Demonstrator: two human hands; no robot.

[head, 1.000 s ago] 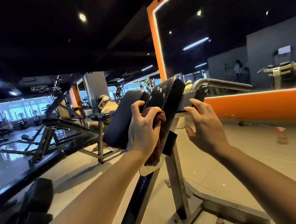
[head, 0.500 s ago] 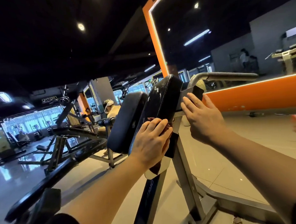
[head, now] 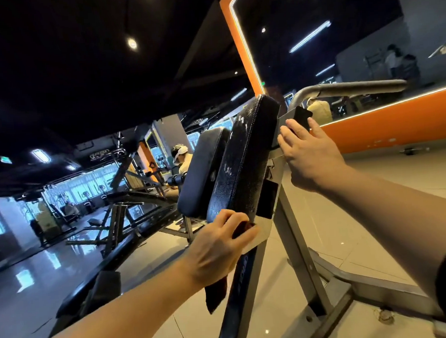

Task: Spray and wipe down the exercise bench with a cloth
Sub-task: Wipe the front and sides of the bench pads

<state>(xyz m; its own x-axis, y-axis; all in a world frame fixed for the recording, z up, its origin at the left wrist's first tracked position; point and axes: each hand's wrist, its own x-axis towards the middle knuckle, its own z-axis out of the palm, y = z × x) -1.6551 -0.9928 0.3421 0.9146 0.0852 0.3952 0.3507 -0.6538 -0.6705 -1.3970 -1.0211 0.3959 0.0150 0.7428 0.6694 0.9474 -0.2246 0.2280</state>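
Observation:
The bench's black pad (head: 245, 162) stands tilted on a grey steel frame (head: 298, 245), its surface speckled with wet droplets. My left hand (head: 215, 249) grips a dark red-brown cloth (head: 217, 294) at the pad's lower edge; the cloth's tail hangs below my palm. My right hand (head: 310, 152) rests with straight fingers on the frame's bracket behind the pad, just under a grey handle bar (head: 347, 88). A second black pad (head: 201, 172) sits beside the first, farther off.
An orange-framed wall mirror (head: 385, 124) runs along the right. A dark bar of another machine (head: 100, 268) crosses the lower left. More gym machines and a seated person (head: 182, 158) fill the left background. The floor is glossy tile (head: 348, 214).
My left hand has slid down the pad with the cloth, from its upper half to its bottom edge. My right hand has stayed on the frame bracket. The view has moved closer.

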